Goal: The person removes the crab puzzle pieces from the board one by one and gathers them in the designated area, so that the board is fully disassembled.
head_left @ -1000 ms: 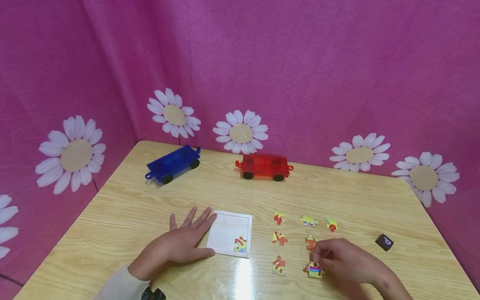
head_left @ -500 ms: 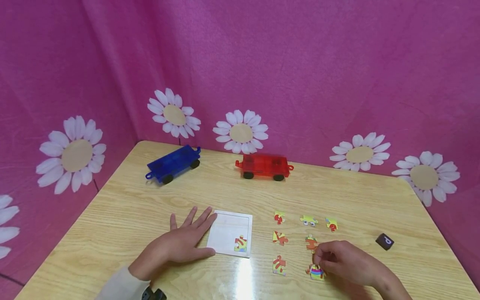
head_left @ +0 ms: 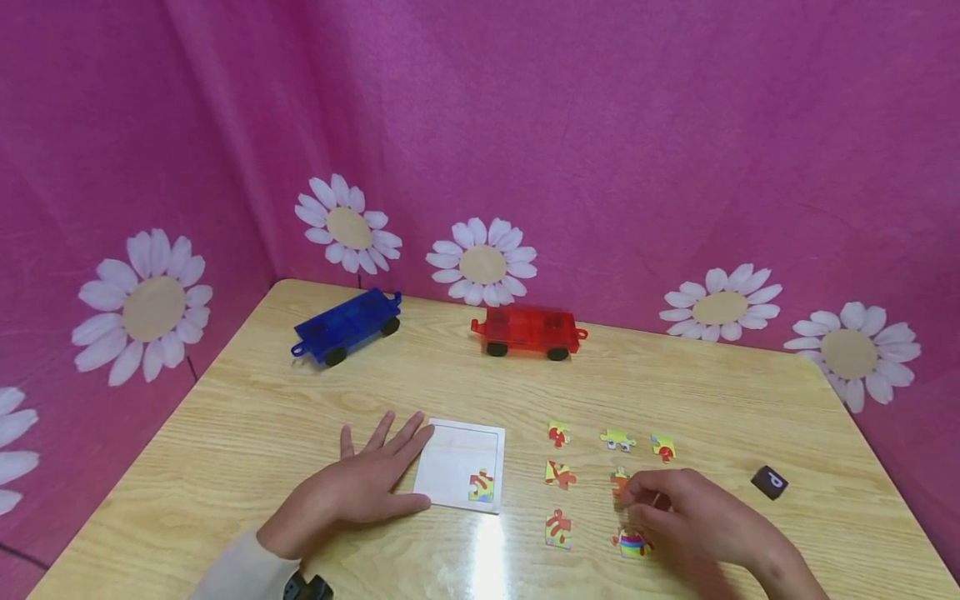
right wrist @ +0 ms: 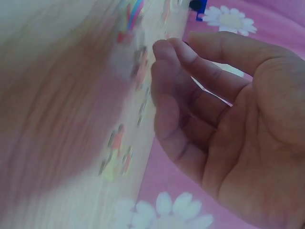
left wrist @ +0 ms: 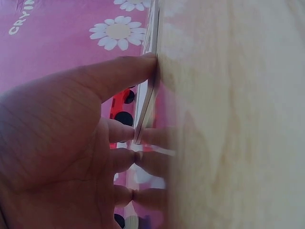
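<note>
My left hand [head_left: 367, 486] lies spread with straight fingers, touching the left edge of a white square puzzle tray [head_left: 452, 467]. One red-and-yellow puzzle piece [head_left: 482, 486] sits in the tray's lower right corner. In the left wrist view the thumb and fingertips meet the tray's thin edge [left wrist: 147, 102]. My right hand [head_left: 686, 508] hovers with loosely bent fingers above the right-hand pieces; nothing shows between thumb and fingers in the right wrist view. Just below it lies a rainbow-striped puzzle piece [head_left: 632, 542]. An orange puzzle piece [head_left: 619, 482] is partly hidden by its fingertips.
Left of my right hand, a column holds an upper piece [head_left: 558, 434], a middle piece [head_left: 559, 475] and a lower piece [head_left: 558, 529]. Two more pieces, [head_left: 617, 439] one with eyes, lie behind it. A black lettered cube [head_left: 769, 482], blue wagon [head_left: 347, 326] and red wagon [head_left: 528, 332] stand farther off.
The rainbow-striped piece has shifted slightly right and down. My right hand has let go of it and moved up a little, toward the orange piece. My left hand stays still.
</note>
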